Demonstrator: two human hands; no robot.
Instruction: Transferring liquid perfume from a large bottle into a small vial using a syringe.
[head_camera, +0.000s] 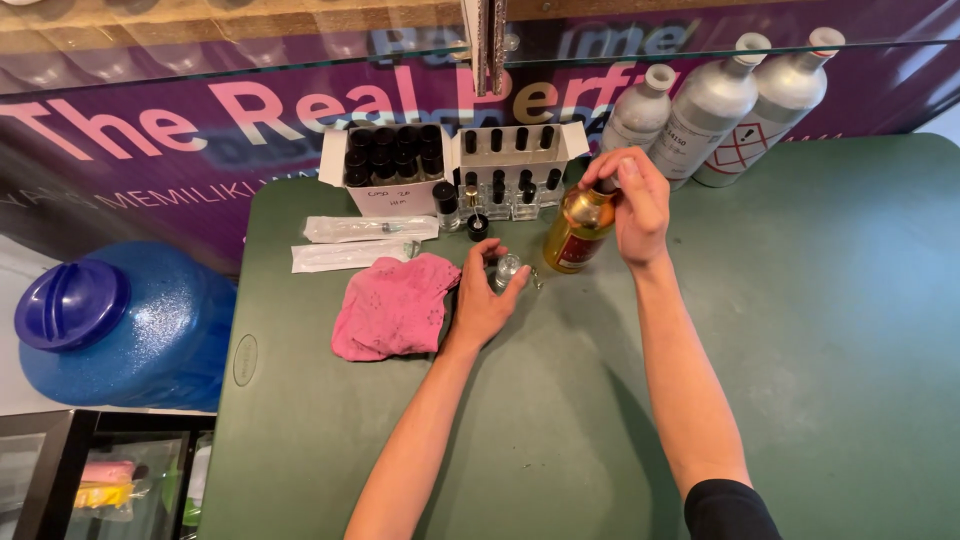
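On the matte green tabletop (800, 350), the left hand (480, 300) curls its grip around a small clear glass bottle (507, 270), just right of a crumpled pink cloth (392, 305). At one o'clock from it, the right hand (635, 205) pinches the top of a tilted amber bottle (578, 228). Beyond stand three dull metal canisters (710, 105).

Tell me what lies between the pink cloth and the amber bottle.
In the head view, the left hand sits between the pink cloth and the amber bottle, its fingers around a small clear glass bottle on the green table.
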